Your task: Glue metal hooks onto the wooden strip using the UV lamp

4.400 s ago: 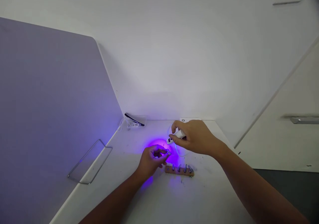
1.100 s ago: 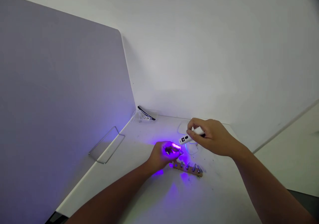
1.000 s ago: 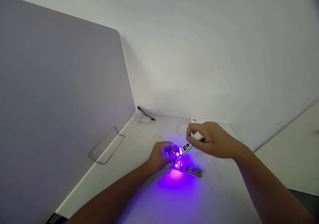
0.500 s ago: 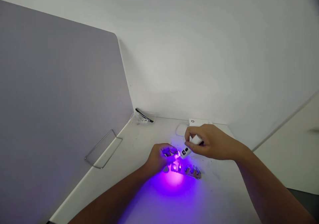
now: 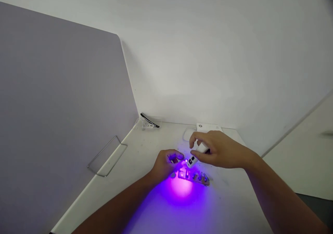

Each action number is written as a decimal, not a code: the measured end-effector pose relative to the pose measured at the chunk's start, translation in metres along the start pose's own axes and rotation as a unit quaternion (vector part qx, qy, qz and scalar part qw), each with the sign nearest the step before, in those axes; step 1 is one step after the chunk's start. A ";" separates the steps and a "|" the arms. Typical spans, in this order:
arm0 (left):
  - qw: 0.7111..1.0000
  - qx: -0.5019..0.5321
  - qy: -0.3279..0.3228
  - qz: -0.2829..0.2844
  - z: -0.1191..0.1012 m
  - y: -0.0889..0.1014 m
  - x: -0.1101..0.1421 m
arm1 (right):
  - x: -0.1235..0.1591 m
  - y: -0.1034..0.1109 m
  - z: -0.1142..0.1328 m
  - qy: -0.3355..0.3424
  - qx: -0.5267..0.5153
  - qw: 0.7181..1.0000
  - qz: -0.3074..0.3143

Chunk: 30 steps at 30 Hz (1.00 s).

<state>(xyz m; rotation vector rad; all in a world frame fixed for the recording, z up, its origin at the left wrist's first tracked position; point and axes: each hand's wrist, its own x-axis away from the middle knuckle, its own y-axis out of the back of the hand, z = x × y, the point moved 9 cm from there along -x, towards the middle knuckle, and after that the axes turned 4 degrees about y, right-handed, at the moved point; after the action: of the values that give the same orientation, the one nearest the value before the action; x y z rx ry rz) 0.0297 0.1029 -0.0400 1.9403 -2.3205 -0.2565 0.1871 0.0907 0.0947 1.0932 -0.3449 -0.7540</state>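
My right hand (image 5: pixel 218 149) grips a small white pen-shaped lamp (image 5: pixel 195 155), tip pointing down-left and casting a violet glow on the white table (image 5: pixel 145 192). My left hand (image 5: pixel 165 163) is curled in a pinch just left of the lamp's tip, holding something small that I cannot make out. Directly below both hands lies a narrow wooden strip (image 5: pixel 193 176) carrying several small metal-looking pieces in a row, lit purple at its left end.
A grey partition panel (image 5: pixel 59 116) stands at the left, with a wire bracket (image 5: pixel 106 156) at its foot. A black-and-white clip-like item (image 5: pixel 148 121) lies in the far corner. A white flat device (image 5: pixel 208 126) and a clear round dish (image 5: pixel 187 134) sit behind my right hand.
My right hand lowered the lamp toward the strip, and the violet glow shifted from my left fingers onto the table below the strip. The left hand stayed in its pinch.
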 end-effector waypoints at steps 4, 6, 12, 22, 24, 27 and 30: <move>1.000 0.022 0.000 0.016 -0.002 -0.003 0.002 | -0.001 0.006 0.002 -0.009 -0.001 0.999 -0.030; 1.000 0.008 -0.013 0.022 -0.008 -0.004 0.002 | -0.001 0.012 -0.005 -0.030 0.015 0.997 -0.074; 0.999 -0.026 -0.037 0.020 -0.015 -0.005 0.002 | 0.000 0.016 -0.016 -0.034 -0.002 0.992 -0.125; 1.000 -0.002 -0.007 -0.002 -0.003 0.000 0.001 | -0.002 0.003 0.001 0.009 0.000 1.000 -0.019; 1.000 0.000 -0.007 0.002 -0.005 -0.001 0.001 | -0.003 0.007 -0.001 0.003 0.002 0.999 -0.047; 1.000 -0.006 -0.008 0.020 -0.008 -0.005 0.002 | -0.002 0.012 -0.008 -0.020 0.002 0.996 -0.088; 0.999 -0.004 -0.020 0.034 -0.012 -0.007 0.002 | 0.000 0.015 -0.015 -0.041 -0.008 0.993 -0.111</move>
<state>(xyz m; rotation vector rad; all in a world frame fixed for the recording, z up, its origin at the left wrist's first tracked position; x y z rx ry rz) 0.0386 0.0986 -0.0300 1.8647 -2.4024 -0.3007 0.2012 0.1046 0.1020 1.0991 -0.2899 -0.9993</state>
